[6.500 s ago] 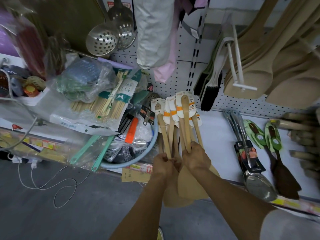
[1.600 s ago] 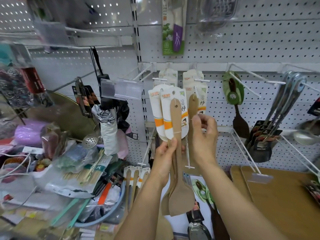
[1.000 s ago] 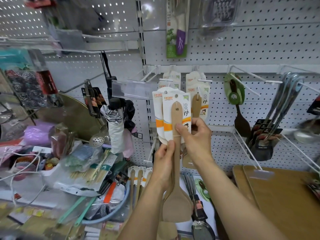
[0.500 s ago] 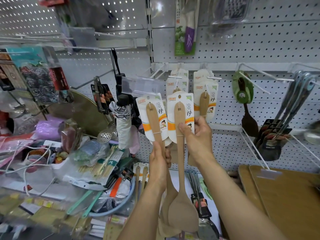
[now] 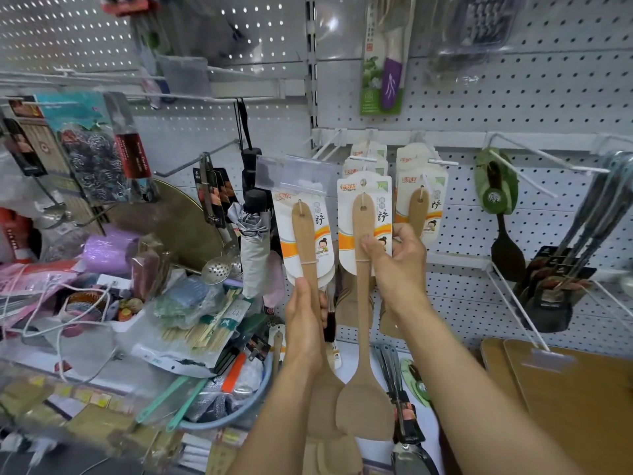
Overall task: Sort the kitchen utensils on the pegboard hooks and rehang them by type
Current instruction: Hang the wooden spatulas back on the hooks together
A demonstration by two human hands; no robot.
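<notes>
My left hand [image 5: 306, 323] grips the handles of a bunch of wooden spatulas on white cards [image 5: 304, 241], held upright at centre-left. My right hand [image 5: 397, 265] pinches one carded wooden spatula [image 5: 363, 303] by its handle; its blade hangs low. The card's top sits just below a white pegboard hook [image 5: 363, 158] that holds more carded wooden spatulas [image 5: 419, 207]. A dark spatula on a green card [image 5: 496, 200] hangs to the right. Metal turners [image 5: 561, 269] hang at the far right.
A clear price-tag holder [image 5: 294, 173] sticks out in front of the left bunch. A folded umbrella [image 5: 253, 241] hangs left of it. The left shelf is piled with bagged goods, chopsticks [image 5: 205, 330] and a skimmer [image 5: 217, 269]. Wooden boards [image 5: 575, 399] lie lower right.
The view swung from the lower shelf up to the pegboard. My hands raised the spatulas, then split them: the left bunch moved left, the right hand holds one apart.
</notes>
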